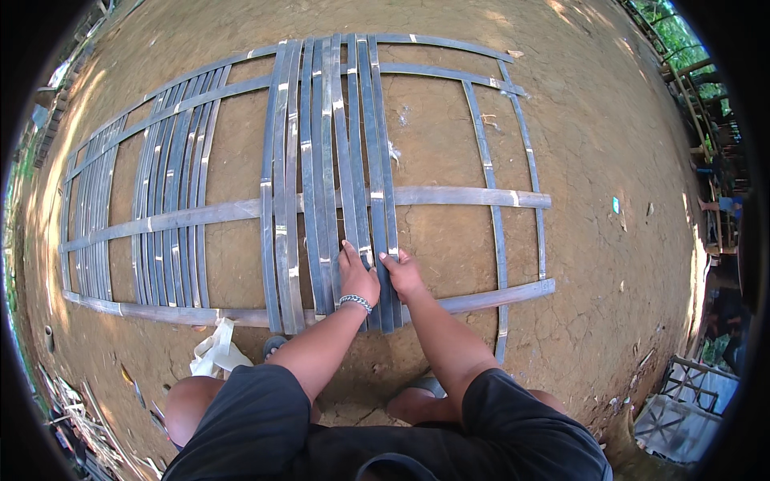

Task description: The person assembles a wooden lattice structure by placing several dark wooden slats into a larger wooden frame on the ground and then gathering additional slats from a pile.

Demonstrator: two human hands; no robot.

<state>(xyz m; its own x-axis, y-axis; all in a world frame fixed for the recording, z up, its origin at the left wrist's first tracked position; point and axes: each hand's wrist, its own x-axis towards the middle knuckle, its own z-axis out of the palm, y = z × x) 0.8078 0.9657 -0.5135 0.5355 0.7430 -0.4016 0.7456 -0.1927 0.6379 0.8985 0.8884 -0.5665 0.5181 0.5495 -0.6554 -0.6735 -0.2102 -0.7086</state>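
Black shirt (361, 455) nearest, bottom centre. Left to right: left slat group (172, 188), mid-left; our left hand (358, 279) on the central bamboo slats (326, 160), pinching or just pressing, can't tell; our right hand (403, 275) pinching the rightmost central slat (387, 192), lying across the rails (473, 196) just right of centre. We'd want light, even pressure, edges parallel. Its long axis runs top to bottom of frame, near end pointing toward us.

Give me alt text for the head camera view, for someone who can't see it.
A person's left hand and right hand touch the near part of dark, narrow strips lying side by side across long crosspieces on brown ground. More strips lie to the left, with a crumpled white item at lower left.
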